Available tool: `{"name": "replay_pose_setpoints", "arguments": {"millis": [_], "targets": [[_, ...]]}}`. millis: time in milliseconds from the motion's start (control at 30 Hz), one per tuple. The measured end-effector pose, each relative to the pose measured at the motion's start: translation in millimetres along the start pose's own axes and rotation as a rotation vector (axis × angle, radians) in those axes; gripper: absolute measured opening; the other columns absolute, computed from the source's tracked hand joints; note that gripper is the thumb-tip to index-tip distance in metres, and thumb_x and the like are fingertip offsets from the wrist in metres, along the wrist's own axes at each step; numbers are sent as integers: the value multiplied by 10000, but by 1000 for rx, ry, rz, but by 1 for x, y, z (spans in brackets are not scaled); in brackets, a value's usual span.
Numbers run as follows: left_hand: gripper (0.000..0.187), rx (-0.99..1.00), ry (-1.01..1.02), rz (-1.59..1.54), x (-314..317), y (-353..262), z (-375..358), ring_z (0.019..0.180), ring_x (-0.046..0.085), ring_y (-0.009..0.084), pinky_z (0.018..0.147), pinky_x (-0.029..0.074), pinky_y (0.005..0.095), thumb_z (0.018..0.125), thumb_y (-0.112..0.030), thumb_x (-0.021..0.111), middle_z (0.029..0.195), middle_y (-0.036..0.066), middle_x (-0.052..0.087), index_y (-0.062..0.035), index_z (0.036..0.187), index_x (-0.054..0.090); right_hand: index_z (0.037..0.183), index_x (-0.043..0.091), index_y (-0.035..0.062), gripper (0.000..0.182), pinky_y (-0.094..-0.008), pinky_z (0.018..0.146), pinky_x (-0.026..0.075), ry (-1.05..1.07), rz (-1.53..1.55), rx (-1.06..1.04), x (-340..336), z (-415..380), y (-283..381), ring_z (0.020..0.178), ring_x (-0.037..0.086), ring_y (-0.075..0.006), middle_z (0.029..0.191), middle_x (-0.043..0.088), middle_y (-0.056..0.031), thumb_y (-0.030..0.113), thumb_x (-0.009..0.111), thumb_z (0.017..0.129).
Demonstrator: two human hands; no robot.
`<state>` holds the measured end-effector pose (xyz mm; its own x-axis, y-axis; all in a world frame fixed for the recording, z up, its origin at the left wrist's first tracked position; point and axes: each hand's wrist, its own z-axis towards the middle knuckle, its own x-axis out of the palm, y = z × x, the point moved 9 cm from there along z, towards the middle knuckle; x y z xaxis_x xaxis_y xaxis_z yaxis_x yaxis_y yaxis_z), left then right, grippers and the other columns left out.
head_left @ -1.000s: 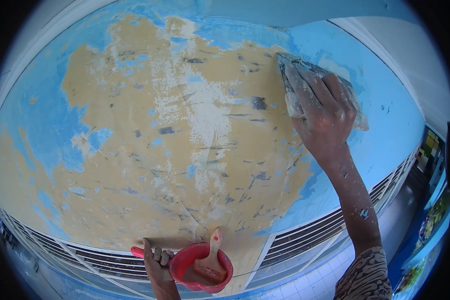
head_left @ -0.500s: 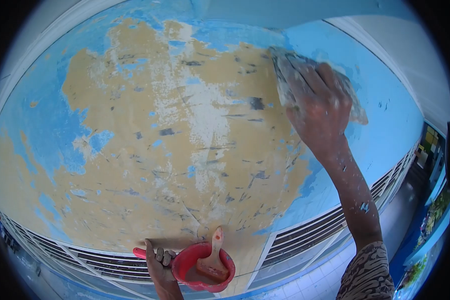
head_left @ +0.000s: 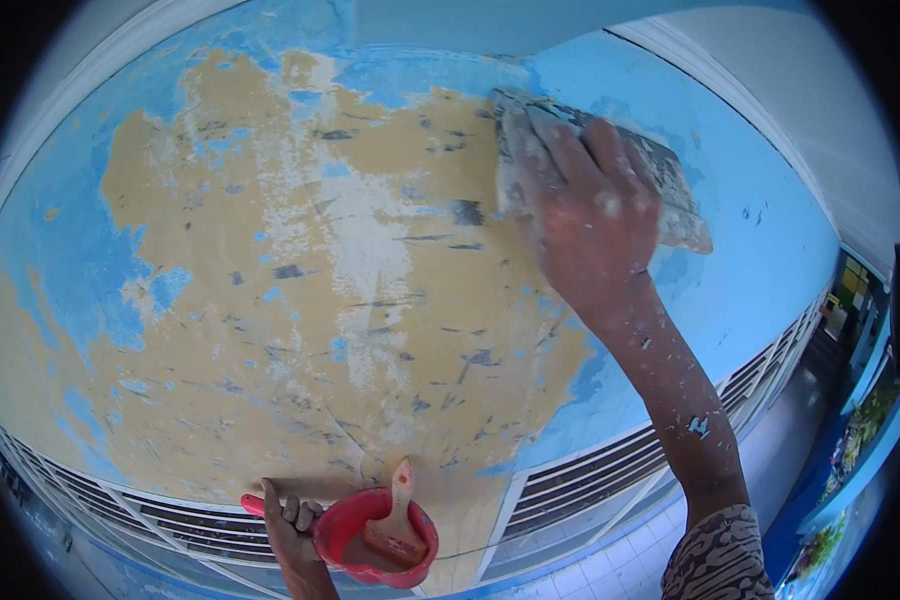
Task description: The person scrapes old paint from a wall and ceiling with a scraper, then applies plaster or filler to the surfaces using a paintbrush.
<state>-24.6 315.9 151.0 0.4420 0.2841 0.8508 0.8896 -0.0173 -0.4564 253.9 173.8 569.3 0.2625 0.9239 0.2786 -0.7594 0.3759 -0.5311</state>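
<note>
A: How is the right hand (head_left: 590, 215) set?

B: Fingers spread flat, pressing a worn sheet (head_left: 670, 190) against the wall (head_left: 760, 290) at about one o'clock. It looks like sandpaper or a rag; I cannot tell which. The left hand (head_left: 292, 530), at six o'clock, is closed around the handle of a red pot (head_left: 375, 540) with a brush (head_left: 395, 525) standing in it.

A: How far along does the wall seem?

B: A big tan patch (head_left: 270, 330), blue paint gone, fills the middle. I'd judge most of the centre stripped. Blue is left from one to four o'clock, along the top, and at nine o'clock.

A: And the sheet itself?

B: Grey-white, dusty, frayed at the edges, lying right on the border between tan and blue.
</note>
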Motion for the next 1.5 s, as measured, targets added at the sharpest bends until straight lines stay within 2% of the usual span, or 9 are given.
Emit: {"name": "replay_pose_setpoints", "arguments": {"millis": [133,200,400,600,933,1133,1200,1333,1500], "targets": [[419,-1,20,-30,3,-1,1,381,284,82,431,464,266,986,-430,643,505,-52,269,-174,776,387,1113,733,47,491,-352,767,564,31,-22,45,2,3,3,883,634,-216,1012,685,-40,116,781,629],[436,15,22,-27,1,-3,5,378,289,86,432,464,265,984,-428,646,500,-52,268,-171,755,379,807,725,-30,180,-410,702,564,-4,34,37,0,5,8,846,642,-272,866,632,-95,50,699,647],[533,9,55,-11,9,-5,-3,399,309,107,464,483,268,976,-452,651,504,-45,260,-189,631,341,827,725,-39,168,-417,704,556,-48,79,77,-2,6,4,870,635,-282,860,626,-109,37,698,680],[293,-10,27,-26,11,-6,-7,408,276,79,476,484,251,983,-384,662,542,-56,308,-165,905,483,827,732,-36,172,-440,746,566,-11,32,118,-1,8,10,886,638,-293,871,630,-113,60,708,686],[259,-37,101,-48,13,-10,4,399,289,77,481,477,245,997,-378,641,538,-65,334,-181,905,500,828,745,11,141,-466,763,570,-62,55,155,1,24,-3,911,659,-299,912,665,-122,81,728,708],[289,-8,64,-37,9,-10,3,409,311,89,489,462,274,1008,-371,625,531,-54,329,-155,872,490,912,758,40,178,-423,775,568,128,276,183,-33,-12,2,910,684,-259,944,714,-110,40,701,743],[272,-14,74,-37,11,-9,3,397,303,80,493,475,261,1004,-363,633,522,-64,332,-174,853,511,932,764,65,222,-399,757,568,535,620,288,-22,-26,-3,860,686,-236,906,733,-106,-12,678,742],[258,-39,121,-24,10,-10,0,387,285,68,495,481,244,999,-349,644,513,-79,330,-198,819,538,978,754,49,238,-387,735,548,226,590,605,-31,-18,-62,786,657,-306,903,726,-120,-30,681,767],[377,-3,75,43,-2,-16,-24,431,272,71,526,472,265,997,-375,643,551,-59,280,-86,1186,492,987,738,49,268,-414,775,554,254,368,487,-15,9,-56,910,671,-293,939,716,-121,-28,682,737]]}}
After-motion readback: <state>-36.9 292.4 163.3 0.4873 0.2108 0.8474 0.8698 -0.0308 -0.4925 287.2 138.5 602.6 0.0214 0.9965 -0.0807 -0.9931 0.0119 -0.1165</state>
